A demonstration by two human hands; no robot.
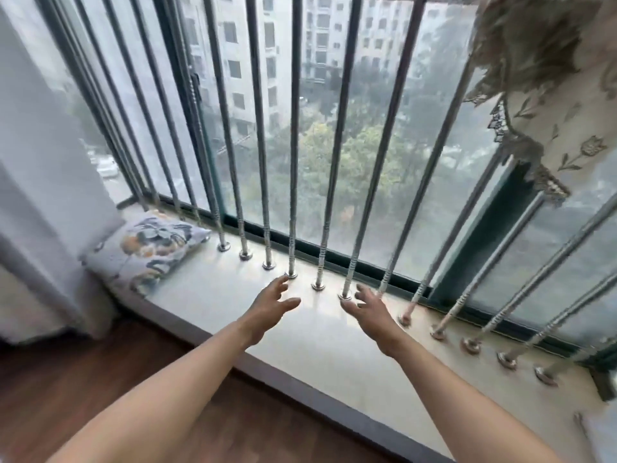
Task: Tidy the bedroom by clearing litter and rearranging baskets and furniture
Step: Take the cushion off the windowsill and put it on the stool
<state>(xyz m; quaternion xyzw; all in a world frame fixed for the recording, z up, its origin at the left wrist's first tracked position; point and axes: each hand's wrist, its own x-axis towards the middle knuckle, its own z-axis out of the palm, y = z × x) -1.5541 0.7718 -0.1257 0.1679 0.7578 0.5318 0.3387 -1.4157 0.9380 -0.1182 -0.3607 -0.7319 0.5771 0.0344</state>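
Both my arms reach out over a pale stone window ledge (300,349). My left hand (270,305) hovers above the ledge with fingers spread, holding nothing. About a hand's width to its right, my right hand (367,307) is also spread and holds nothing. Both sets of fingertips are close to the feet of the metal window bars (319,285). A floral cushion (147,248) lies at the left end of the ledge, well apart from both hands. No litter or basket is in view.
Vertical metal bars (293,145) run along the whole window behind the ledge. A white curtain (43,182) hangs at the left, a patterned tasselled curtain (547,95) at the upper right. Dark wooden floor (100,379) lies below the ledge.
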